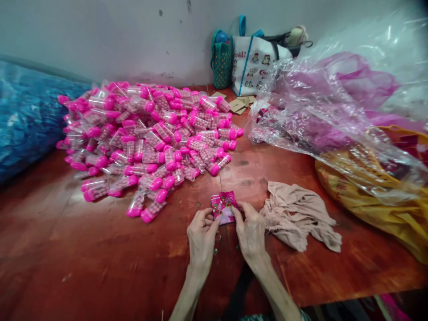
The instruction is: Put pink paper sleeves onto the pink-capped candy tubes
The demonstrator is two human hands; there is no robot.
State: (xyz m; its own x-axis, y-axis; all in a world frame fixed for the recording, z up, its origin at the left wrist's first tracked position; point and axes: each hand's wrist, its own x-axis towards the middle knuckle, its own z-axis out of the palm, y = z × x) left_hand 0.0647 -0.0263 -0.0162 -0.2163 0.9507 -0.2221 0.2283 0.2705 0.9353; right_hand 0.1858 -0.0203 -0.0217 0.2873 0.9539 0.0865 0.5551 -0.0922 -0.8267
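Note:
My left hand [201, 234] and my right hand [250, 229] are close together at the near middle of the red-brown table [100, 258]. Both pinch a small pink printed sticker sheet [223, 206] between fingertips and thumbs, one hand on each side. A large heap of clear tubes with pink caps [147, 133], filled with pink balls, lies just beyond on the left half of the table. A crumpled beige cloth [299, 216] lies right beside my right hand.
Clear and pink plastic bags [321, 102] and a yellow bag [377, 196] fill the right side. A blue plastic sack [26, 116] sits at far left. A white tote bag [254, 64] and a green bag [221, 60] stand against the wall.

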